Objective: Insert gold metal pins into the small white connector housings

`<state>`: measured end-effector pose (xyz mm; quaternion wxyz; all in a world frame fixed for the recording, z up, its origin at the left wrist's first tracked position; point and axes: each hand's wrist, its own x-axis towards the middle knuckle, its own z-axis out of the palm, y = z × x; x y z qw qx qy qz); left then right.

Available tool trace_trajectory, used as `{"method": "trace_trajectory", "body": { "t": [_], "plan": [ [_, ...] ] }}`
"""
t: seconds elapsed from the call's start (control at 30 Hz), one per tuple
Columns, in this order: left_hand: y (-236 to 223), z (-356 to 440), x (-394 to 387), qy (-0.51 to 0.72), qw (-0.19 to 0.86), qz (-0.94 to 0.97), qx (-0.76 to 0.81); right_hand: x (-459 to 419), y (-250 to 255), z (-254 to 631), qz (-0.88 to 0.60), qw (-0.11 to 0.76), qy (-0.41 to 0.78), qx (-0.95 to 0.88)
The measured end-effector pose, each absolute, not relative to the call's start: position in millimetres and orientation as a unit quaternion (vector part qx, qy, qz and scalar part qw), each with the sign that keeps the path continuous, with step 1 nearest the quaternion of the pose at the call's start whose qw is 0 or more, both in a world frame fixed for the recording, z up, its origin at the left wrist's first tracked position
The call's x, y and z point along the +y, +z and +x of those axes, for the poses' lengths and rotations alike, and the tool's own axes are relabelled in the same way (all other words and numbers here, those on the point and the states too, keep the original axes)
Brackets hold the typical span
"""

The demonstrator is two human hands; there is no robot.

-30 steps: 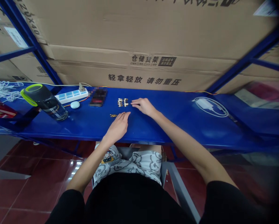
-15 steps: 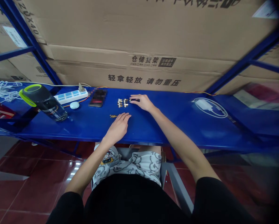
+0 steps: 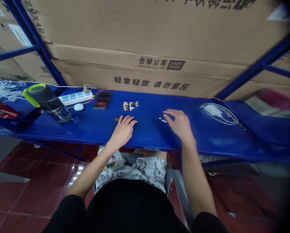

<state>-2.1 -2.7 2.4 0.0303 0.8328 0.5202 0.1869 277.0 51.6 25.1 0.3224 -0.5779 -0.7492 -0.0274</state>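
The right hand [image 3: 180,127] moved away from the small metal connectors [image 3: 129,105] to tiny white pieces [image 3: 162,120] on the blue metal table [image 3: 149,137], its grip open and empty.

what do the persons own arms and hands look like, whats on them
Both arms are bare below short black sleeves, the left sleeve and the right sleeve. The left hand and the right hand wear no gloves, and no watch or bracelet shows on either wrist. Below the black top are pale shorts with a grey cartoon print.
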Motion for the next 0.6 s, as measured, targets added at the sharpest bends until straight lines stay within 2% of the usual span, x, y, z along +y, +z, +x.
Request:
{"method": "trace_trajectory", "body": {
  "t": [0.17,0.4,0.6],
  "plan": [
    [3.4,0.0,-5.5,0.184,0.013,0.829,0.528,35.6,6.0,266.3,-0.612,0.267,-0.072,-0.741],
    [-7.2,-5.2,0.7,0.215,0.019,0.847,0.485,36.0,2.7,265.6,-0.594,0.264,-0.069,-0.757],
    [0.6,-5.7,0.3,0.259,0.031,0.845,0.466,32.5,3.6,256.4,-0.521,0.272,-0.027,-0.809]
  ]
}}
